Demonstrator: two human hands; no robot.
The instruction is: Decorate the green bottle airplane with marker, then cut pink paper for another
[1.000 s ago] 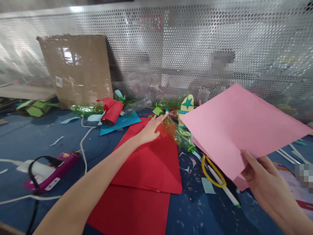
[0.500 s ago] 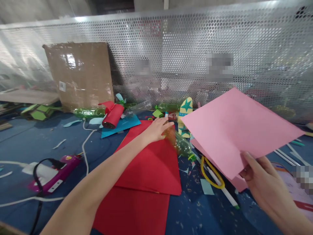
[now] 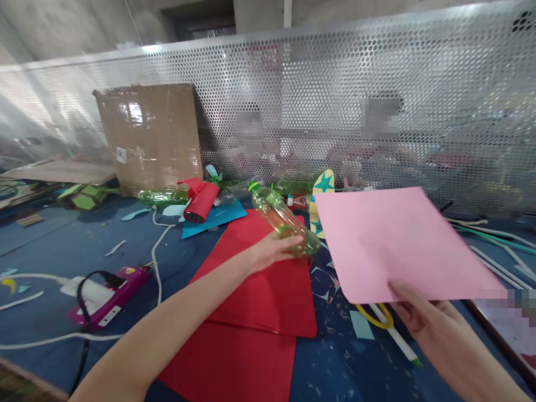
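Note:
My left hand (image 3: 274, 249) is closed around the lower part of a clear greenish plastic bottle (image 3: 272, 207). The bottle tilts over the red paper sheets (image 3: 251, 301), its green cap toward the far left. In my right hand (image 3: 422, 312) is a sheet of pink paper (image 3: 389, 240), gripped at its near edge with the thumb on top. The pink sheet hides part of a yellow-handled tool (image 3: 387, 318) and a white marker (image 3: 404, 346). Beside it stands a yellow paper strip with teal stars (image 3: 324, 183).
A red-wrapped bottle (image 3: 201, 202) lies on blue paper (image 3: 221, 215) at the back. A purple power strip (image 3: 109, 296) with white cables is at left. Cardboard (image 3: 148, 139) leans on the perforated metal screen (image 3: 301, 72). Paper scraps and a light blue square (image 3: 361, 325) lie on the table.
My left hand has taken hold of the bottle and turned it, so its green cap now points away to the far left. The pink paper in my right hand has shifted and flattened slightly.

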